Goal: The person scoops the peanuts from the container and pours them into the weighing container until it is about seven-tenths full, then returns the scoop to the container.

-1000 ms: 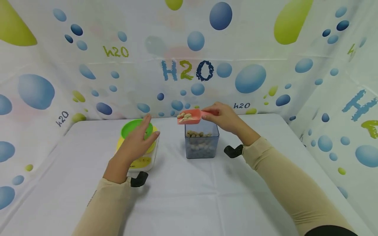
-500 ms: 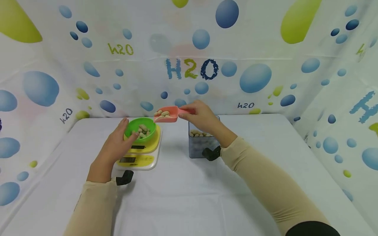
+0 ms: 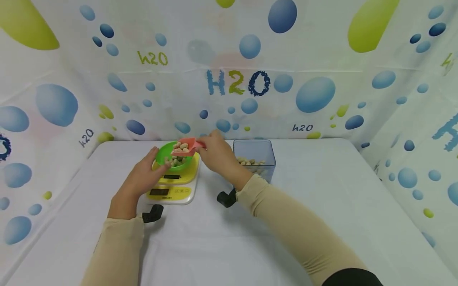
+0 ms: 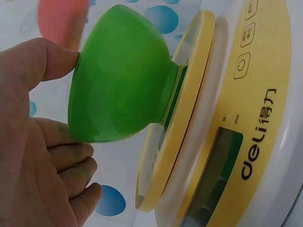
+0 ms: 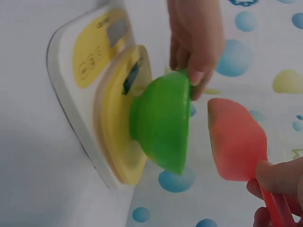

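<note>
My right hand point(image 3: 222, 153) pinches the handle of a pink scoop point(image 5: 236, 142). Several unshelled peanuts point(image 3: 183, 147) lie in the scoop, which hovers over the rim of a green bowl point(image 4: 118, 80). More peanuts are inside the bowl. It stands on the round yellow platform of a white and yellow kitchen scale point(image 3: 171, 192). My left hand point(image 3: 143, 174) holds the bowl's left side, thumb and forefinger at its rim. Behind my right forearm is a bluish see-through container point(image 3: 255, 147) of peanuts, its lower front partly hidden.
A white cloth point(image 3: 214, 246) covers the table. Behind it hangs a white curtain point(image 3: 171, 91) printed with blue and green drops. Black wrist-camera mounts point(image 3: 226, 199) stick out from both cuffs.
My right hand has carried the loaded scoop left from above the container to over the bowl. My left hand has gone from above the bowl to its left side.
</note>
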A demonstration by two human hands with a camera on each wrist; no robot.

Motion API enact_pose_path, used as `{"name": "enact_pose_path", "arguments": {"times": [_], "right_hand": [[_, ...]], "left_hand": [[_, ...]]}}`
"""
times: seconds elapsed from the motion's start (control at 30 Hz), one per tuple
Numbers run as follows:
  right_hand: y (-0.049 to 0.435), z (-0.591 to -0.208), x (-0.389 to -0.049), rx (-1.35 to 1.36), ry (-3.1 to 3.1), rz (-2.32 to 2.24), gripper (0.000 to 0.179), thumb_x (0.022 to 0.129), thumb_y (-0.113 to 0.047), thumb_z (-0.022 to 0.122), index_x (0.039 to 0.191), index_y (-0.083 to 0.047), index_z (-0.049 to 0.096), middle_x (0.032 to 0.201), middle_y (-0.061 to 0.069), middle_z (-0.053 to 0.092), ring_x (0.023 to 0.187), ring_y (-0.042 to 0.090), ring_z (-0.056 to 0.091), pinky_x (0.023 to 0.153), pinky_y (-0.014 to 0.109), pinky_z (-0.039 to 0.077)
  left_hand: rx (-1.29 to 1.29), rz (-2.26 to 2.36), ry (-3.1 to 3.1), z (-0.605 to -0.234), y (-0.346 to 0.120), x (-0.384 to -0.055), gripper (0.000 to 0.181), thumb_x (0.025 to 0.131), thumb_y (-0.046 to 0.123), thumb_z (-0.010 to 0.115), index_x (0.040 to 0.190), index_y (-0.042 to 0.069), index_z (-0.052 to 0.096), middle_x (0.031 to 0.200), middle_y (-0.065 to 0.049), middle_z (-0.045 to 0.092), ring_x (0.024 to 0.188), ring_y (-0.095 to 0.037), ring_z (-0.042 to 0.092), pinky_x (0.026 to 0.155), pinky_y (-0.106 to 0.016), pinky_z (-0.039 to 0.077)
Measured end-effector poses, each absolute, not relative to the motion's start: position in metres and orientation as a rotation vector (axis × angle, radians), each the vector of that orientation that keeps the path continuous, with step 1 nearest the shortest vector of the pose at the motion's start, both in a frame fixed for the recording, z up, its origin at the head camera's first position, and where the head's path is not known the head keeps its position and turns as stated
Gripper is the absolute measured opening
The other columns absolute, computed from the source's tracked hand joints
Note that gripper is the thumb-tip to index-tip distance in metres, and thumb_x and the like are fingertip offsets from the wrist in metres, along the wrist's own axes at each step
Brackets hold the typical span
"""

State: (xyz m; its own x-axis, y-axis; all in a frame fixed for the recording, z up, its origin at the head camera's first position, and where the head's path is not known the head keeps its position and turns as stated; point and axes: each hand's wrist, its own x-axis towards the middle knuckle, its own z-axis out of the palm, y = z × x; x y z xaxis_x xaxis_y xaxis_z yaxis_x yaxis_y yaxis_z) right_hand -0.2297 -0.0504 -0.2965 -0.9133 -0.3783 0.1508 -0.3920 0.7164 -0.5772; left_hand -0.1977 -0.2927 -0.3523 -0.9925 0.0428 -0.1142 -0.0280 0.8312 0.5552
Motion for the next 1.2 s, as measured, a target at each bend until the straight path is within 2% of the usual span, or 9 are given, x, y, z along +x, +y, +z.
{"name": "enact_pose_path", "arguments": {"times": [0.13,0.33,0.57,0.8,1.0,1.2], "right_hand": [[-0.06,-0.306,-0.23,0.69,-2.856,0.743,0.032,0.1,-0.026,0.058,0.129,-0.016,0.066,0.104,0.006,0.05,0.073,0.015,0.055,0.063,0.021,0.049],[-0.065,-0.315,-0.228,0.857,-2.718,0.382,0.03,0.102,-0.017,0.053,0.128,-0.024,0.067,0.096,0.003,0.046,0.073,0.014,0.047,0.054,0.018,0.044],[-0.061,-0.317,-0.225,0.949,-2.458,0.084,0.029,0.098,-0.012,0.06,0.124,-0.021,0.069,0.096,0.005,0.053,0.072,0.016,0.051,0.057,0.02,0.048],[-0.052,-0.314,-0.228,0.932,-2.335,0.017,0.023,0.095,-0.006,0.058,0.108,-0.017,0.075,0.089,0.005,0.056,0.068,0.019,0.052,0.051,0.024,0.045],[-0.042,-0.309,-0.231,0.941,-2.324,0.119,0.026,0.096,-0.004,0.057,0.109,-0.016,0.075,0.087,0.005,0.057,0.065,0.019,0.051,0.053,0.023,0.046],[-0.024,-0.302,-0.235,0.885,-2.449,0.338,0.022,0.095,-0.02,0.067,0.115,-0.02,0.075,0.082,0.002,0.052,0.066,0.016,0.049,0.054,0.021,0.043]], "left_hand": [[0.029,0.882,2.896,-0.352,-0.293,-0.198,0.088,0.097,0.058,0.042,0.159,0.011,0.001,0.165,-0.016,0.003,0.149,-0.045,0.01,0.117,-0.064,0.015],[0.039,0.88,2.902,-0.353,-0.293,-0.198,0.087,0.097,0.057,0.042,0.159,0.01,0.001,0.165,-0.017,0.004,0.149,-0.045,0.012,0.117,-0.064,0.016],[0.039,0.89,2.897,-0.352,-0.293,-0.197,0.087,0.097,0.057,0.042,0.159,0.011,0.002,0.165,-0.016,0.005,0.149,-0.045,0.012,0.117,-0.065,0.016],[0.021,0.884,2.895,-0.351,-0.292,-0.196,0.087,0.097,0.056,0.043,0.159,0.011,0.002,0.165,-0.016,0.004,0.149,-0.045,0.012,0.117,-0.065,0.016],[0.011,0.878,2.892,-0.352,-0.292,-0.197,0.087,0.097,0.056,0.043,0.159,0.012,0.002,0.165,-0.017,0.004,0.149,-0.046,0.011,0.116,-0.066,0.015],[0.028,0.889,2.907,-0.353,-0.292,-0.198,0.087,0.097,0.057,0.042,0.16,0.011,0.003,0.165,-0.017,0.005,0.149,-0.046,0.012,0.115,-0.067,0.017]]}}
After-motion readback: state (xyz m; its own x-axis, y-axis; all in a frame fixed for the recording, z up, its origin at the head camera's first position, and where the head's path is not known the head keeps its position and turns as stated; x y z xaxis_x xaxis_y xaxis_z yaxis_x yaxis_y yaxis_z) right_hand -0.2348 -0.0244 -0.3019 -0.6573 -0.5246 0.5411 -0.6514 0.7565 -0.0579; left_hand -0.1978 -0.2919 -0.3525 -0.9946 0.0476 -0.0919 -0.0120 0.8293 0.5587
